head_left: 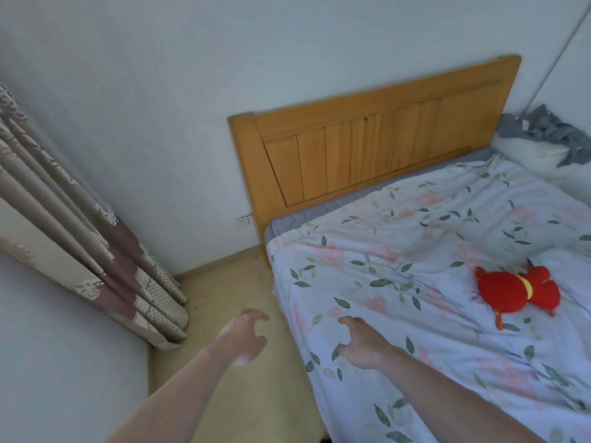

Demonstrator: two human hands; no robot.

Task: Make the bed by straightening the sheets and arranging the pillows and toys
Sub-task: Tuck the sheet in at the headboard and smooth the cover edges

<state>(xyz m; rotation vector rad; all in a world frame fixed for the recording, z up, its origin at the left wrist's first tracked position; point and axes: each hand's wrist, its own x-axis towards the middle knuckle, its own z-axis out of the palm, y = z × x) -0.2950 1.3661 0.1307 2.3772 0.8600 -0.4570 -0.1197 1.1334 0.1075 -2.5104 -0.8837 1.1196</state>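
Pale bedroom wall, wooden headboard [377, 135] at twelve o'clock. The sheet [415, 251] lies spread but creased; the toy [516, 290] sits at three, pillows [543, 155] heaped at two. My left hand [243, 338] and right hand [363, 345] reach, loosely spread, holding nothing. Smoothing and arranging remain.

Headboard [377, 145]: wood, smooth, satin finish. Sheet [415, 282]: matt printed cloth, creased. Toy [515, 292]: red plush, apparently soft pile. Curtain [96, 251]: woven patterned fabric.

Patterned curtain [96, 244] at left, wall socket [243, 219] low beside wooden headboard [377, 145], beige floor [230, 314]
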